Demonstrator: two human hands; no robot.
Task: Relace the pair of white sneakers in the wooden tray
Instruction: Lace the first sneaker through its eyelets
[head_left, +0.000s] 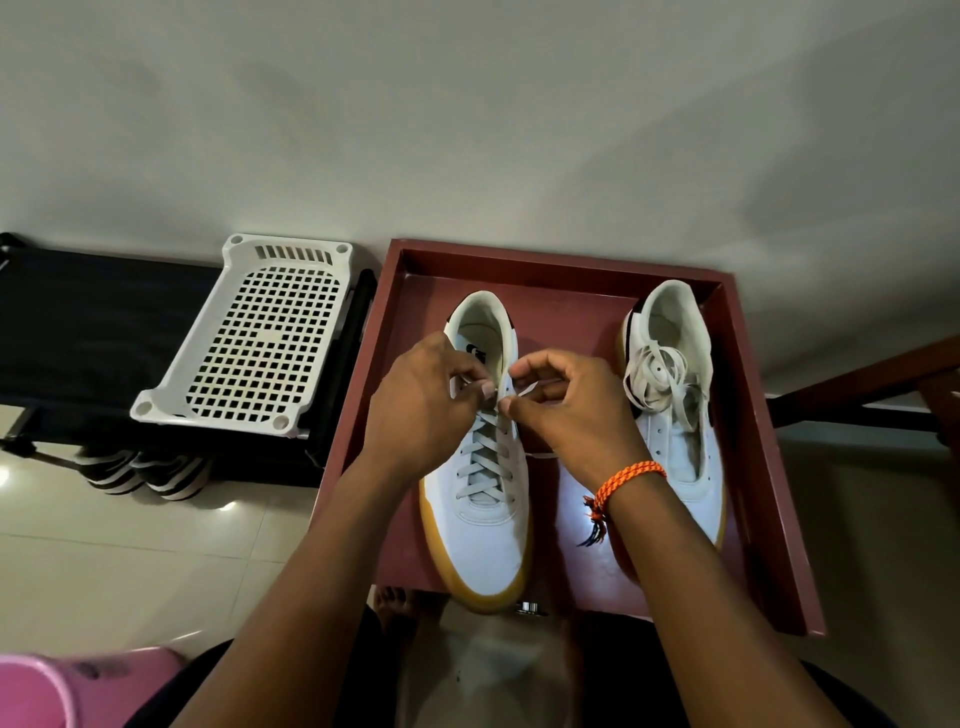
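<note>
Two white sneakers with gum soles stand in a dark red wooden tray (748, 447), toes toward me. The left sneaker (491, 525) has grey lace (485, 465) crossed through its eyelets. At its top eyelets my left hand (423, 410) pinches one lace end and my right hand (558, 405), with an orange wristband, pinches the other end. The right sneaker (675, 415) has empty eyelets, and a loose white lace (657, 382) lies bundled over its opening. My right forearm hides part of that shoe's toe.
A white perforated plastic basket (260, 332) lies tipped on a dark rack (78, 322) to the left, with striped slippers (140, 473) beneath. A pink object (31, 691) is at the bottom left corner. Pale floor tiles and a wall surround the tray.
</note>
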